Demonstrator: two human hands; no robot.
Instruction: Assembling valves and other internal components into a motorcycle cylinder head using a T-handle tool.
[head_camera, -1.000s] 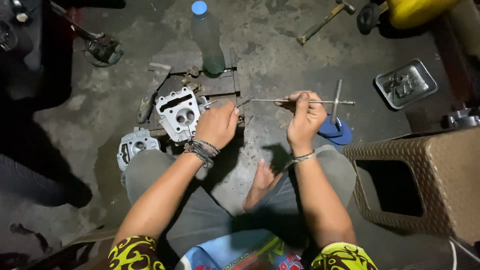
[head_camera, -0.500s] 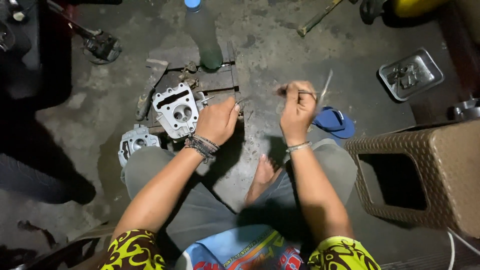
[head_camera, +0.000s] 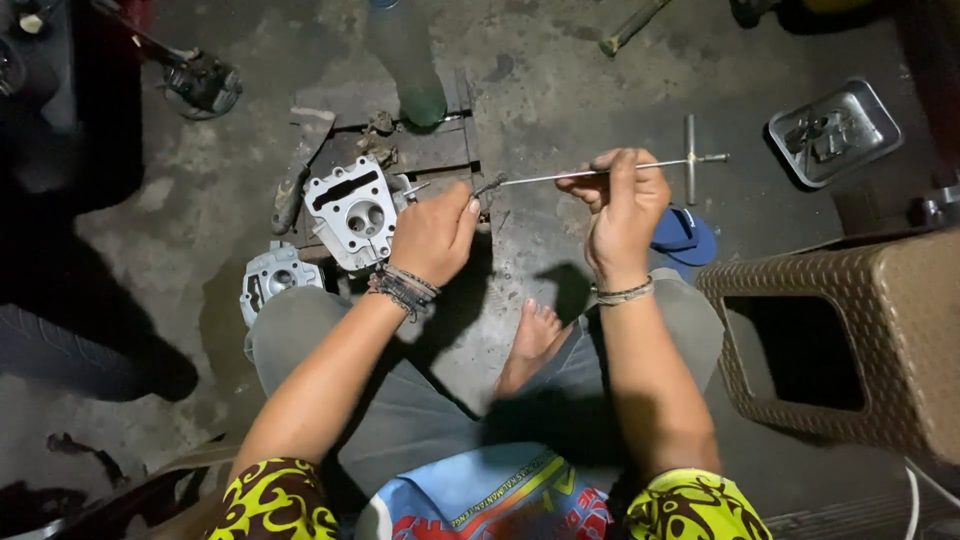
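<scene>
My right hand (head_camera: 620, 205) grips the thin shaft of a metal T-handle wrench (head_camera: 640, 167), held level above the floor, its cross handle pointing right. My left hand (head_camera: 432, 235) pinches the wrench's socket tip at the left end, fingers closed around it. Just left of that hand a silver engine cylinder head (head_camera: 350, 212) lies on the concrete floor. A second aluminium engine part (head_camera: 272, 280) rests beside my left knee. My bare foot (head_camera: 532, 345) is tucked between my legs.
A green plastic bottle (head_camera: 415, 70) stands at the back. A small metal tray (head_camera: 835, 130) with bolts sits far right, a brown woven plastic stool (head_camera: 850, 340) at right. A blue sandal (head_camera: 685, 238) lies under the wrench. A hammer (head_camera: 630, 25) lies far off.
The wrench has swung from tilted to level, its cross handle now out to the right. My left hand has closed in on its tip. The view shifted slightly.
</scene>
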